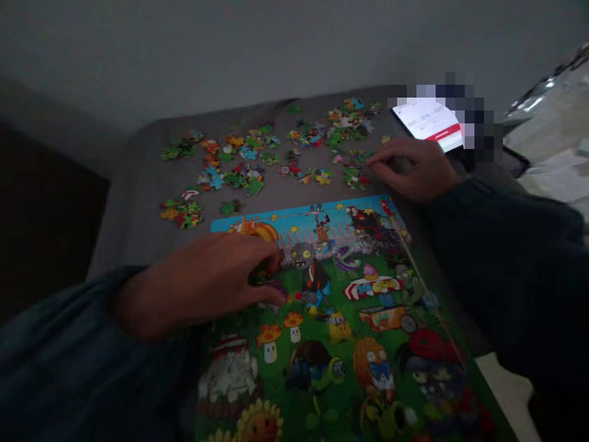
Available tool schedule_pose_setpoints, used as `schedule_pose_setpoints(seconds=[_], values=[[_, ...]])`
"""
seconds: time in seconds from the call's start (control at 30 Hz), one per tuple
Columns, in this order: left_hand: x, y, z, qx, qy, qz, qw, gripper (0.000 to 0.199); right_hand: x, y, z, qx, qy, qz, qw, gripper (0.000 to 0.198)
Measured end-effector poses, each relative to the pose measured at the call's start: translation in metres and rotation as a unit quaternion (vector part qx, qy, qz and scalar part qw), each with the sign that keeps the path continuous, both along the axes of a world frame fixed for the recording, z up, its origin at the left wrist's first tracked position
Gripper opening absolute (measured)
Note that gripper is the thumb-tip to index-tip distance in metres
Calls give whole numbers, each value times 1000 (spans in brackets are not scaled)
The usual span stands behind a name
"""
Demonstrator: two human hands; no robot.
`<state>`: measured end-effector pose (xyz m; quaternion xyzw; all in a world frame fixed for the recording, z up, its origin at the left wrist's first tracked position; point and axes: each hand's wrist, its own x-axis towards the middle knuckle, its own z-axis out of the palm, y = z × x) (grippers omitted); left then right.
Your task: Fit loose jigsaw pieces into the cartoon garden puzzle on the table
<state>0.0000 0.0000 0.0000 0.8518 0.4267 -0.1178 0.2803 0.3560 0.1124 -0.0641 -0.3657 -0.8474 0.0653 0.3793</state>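
A colourful cartoon puzzle board [338, 331] lies in front of me, showing zombies, mushrooms and a sunflower. My left hand [207, 279] is over the board's left side, thumb and curled forefinger apart, with nothing visible between them. Beyond the board's top right corner, my right hand [411, 169] rests beside a group of loose puzzle pieces [356, 178]. Its thumb and forefinger are pinched together at the edge of those pieces. Whatever is between these fingertips is too small to make out.
Small clusters of puzzle pieces [234, 175] are spread over the grey surface [138, 178] behind the board. A lit phone [427, 123] showing a timer lies at the back right, partly pixelated. Crumpled clear plastic [552, 123] is at the far right. A wall [257, 49] stands behind.
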Motion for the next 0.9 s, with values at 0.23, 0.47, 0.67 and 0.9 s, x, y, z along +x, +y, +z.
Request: schedule_pose_setpoints(seconds=[0.23, 0.47, 0.67, 0.9], values=[[-3, 2, -5, 14, -14, -4, 1000, 32, 0, -1, 2, -14, -2, 0, 1000, 7], [-6, 3, -6, 11, -18, 3, 1000, 32, 0, -2, 4, -47, 4, -11, 999, 3], [-7, 4, -7, 12, -24, 0, 1000, 33, 0, -2, 3, -42, 8, -9, 999, 4], [-6, 4, -6, 6, -21, 5, 1000, 33, 0, -3, 4, -32, -1, -8, 999, 8]])
